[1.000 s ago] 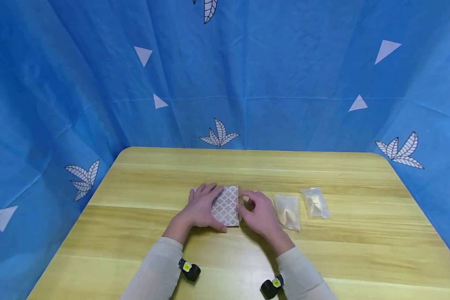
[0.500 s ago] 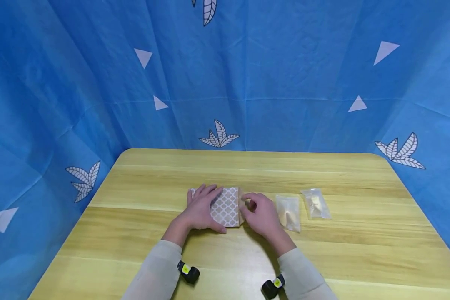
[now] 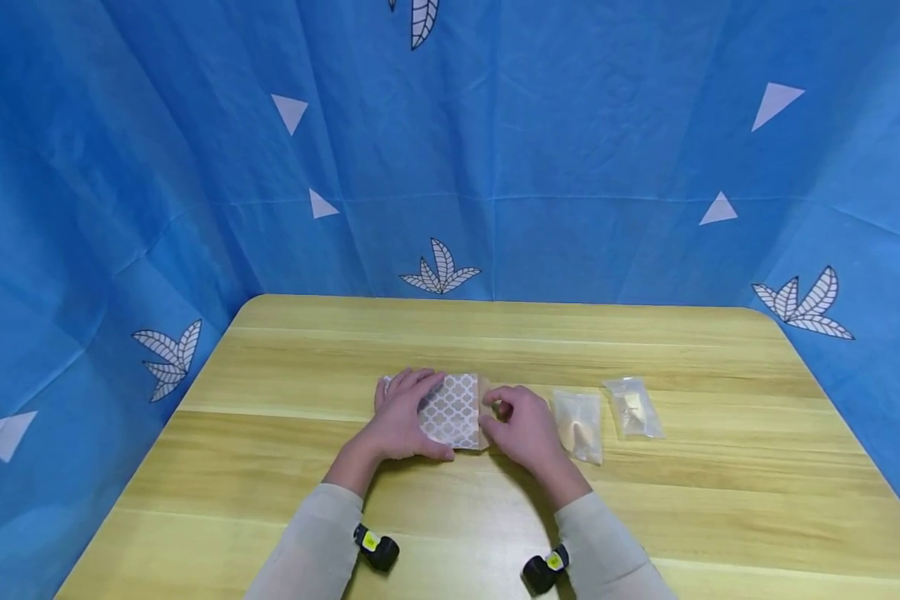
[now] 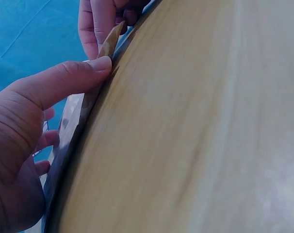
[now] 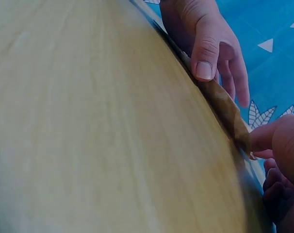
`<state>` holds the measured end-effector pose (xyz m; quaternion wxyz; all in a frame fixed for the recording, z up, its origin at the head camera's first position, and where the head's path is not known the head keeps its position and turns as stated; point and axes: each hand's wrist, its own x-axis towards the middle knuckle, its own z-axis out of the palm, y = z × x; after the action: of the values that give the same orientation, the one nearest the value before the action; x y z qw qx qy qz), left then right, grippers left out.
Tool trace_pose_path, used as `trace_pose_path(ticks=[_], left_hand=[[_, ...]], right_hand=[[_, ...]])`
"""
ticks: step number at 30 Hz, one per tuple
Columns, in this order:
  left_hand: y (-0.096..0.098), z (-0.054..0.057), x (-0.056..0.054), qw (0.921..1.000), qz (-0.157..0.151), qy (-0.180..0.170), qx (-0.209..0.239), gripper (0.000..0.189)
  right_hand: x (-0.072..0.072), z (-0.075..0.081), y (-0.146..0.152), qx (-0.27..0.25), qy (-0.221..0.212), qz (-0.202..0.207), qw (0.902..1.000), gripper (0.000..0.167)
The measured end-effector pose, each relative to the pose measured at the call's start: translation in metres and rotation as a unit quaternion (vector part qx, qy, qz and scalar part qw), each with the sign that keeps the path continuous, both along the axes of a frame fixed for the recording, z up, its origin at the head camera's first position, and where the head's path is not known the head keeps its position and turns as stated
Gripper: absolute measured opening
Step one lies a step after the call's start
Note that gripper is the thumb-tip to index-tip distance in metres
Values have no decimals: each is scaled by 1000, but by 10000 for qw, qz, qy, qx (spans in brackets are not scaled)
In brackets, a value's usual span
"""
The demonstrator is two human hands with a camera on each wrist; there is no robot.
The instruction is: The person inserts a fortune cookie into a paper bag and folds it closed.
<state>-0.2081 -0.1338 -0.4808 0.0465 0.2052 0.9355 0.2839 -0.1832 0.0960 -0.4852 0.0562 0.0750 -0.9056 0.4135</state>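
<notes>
A flat paper bag (image 3: 453, 408) with a white lattice pattern on brown lies on the table in front of me. My left hand (image 3: 403, 421) rests across its left part, fingers spread toward the far edge and thumb along the near edge. At the bag's right end, a plain brown flap (image 3: 483, 437) sticks out. My right hand (image 3: 523, 425) holds this end, its index finger and thumb at the flap and its other fingers curled under. Up close in the right wrist view, the right thumb (image 5: 266, 136) meets the raised brown edge (image 5: 229, 109).
Right of my right hand lies a small clear packet (image 3: 579, 425) with a pale piece inside. Farther right is a second clear packet (image 3: 633, 408) with pale contents. The wooden table (image 3: 720, 467) ends at a blue patterned curtain (image 3: 570, 167).
More of the brown flap shows at the bag's right end than a second ago. My right hand has shifted slightly right, while the left stays nearly in place on the bag.
</notes>
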Motion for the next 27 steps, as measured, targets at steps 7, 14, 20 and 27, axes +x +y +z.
trace_pose_path(ticks=[7, 14, 20, 27], left_hand=[[-1, -1, 0, 9999, -12, -1, 134, 122], [-1, -1, 1, 9999, -53, 48, 133, 123], [1, 2, 3, 10000, -35, -53, 70, 126], [6, 4, 5, 9999, -86, -104, -68, 128]], right_hand=[[0, 1, 0, 173, -97, 54, 9998, 15], [0, -3, -2, 493, 200, 39, 9986, 13], [-2, -6, -1, 309, 366, 98, 9988, 18], [-2, -1, 3, 220, 206, 519, 9982, 34]])
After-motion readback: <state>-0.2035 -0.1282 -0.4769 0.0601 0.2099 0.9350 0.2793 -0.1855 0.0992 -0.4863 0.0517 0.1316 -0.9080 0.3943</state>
